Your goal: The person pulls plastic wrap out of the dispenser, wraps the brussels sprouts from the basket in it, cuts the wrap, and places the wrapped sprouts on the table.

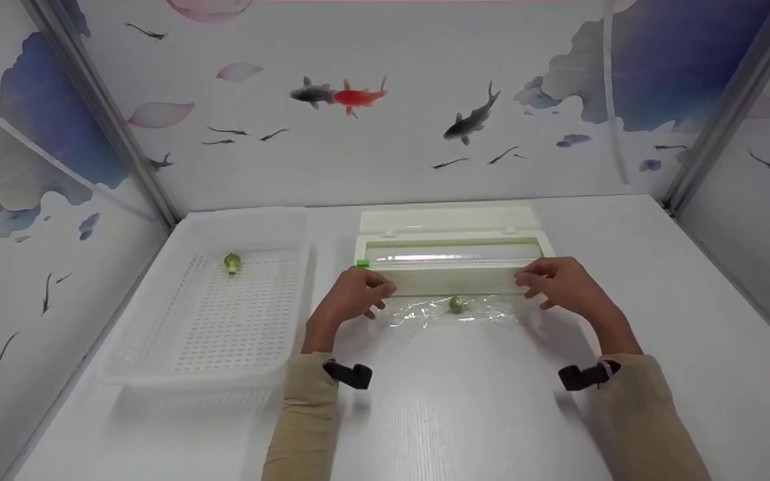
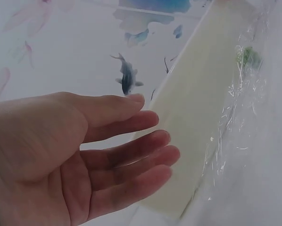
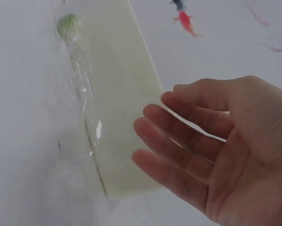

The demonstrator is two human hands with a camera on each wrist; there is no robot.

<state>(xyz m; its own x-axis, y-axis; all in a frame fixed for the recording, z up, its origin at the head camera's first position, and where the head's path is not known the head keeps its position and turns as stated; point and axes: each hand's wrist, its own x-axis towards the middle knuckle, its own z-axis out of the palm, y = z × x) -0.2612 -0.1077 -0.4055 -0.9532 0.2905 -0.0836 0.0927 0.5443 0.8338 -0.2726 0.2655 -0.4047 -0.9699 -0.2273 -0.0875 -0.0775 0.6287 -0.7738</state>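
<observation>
A pale plastic cling film box (image 1: pixel 452 282) lies with its lid (image 1: pixel 448 219) tipped back, the film roll (image 1: pixel 452 254) showing inside. From its front edge a crinkled sheet of clear film (image 1: pixel 418 312) spreads over the table. A small round green vegetable (image 1: pixel 457 304) is at that sheet; whether it lies on or under the film I cannot tell. My left hand (image 1: pixel 357 294) is at the box's left front corner, and my right hand (image 1: pixel 562 286) is at the right one. In the wrist views, the fingers of both hands are loosely bent, holding nothing visible.
To the left stands a white perforated plastic basket (image 1: pixel 158 334), with another small green vegetable (image 1: pixel 232 262) with a pale stem inside. A green slider (image 1: pixel 362 263) sits at the box's left end. Printed panels (image 1: pixel 385 153) enclose the white table (image 1: pixel 438 414) at the back and sides.
</observation>
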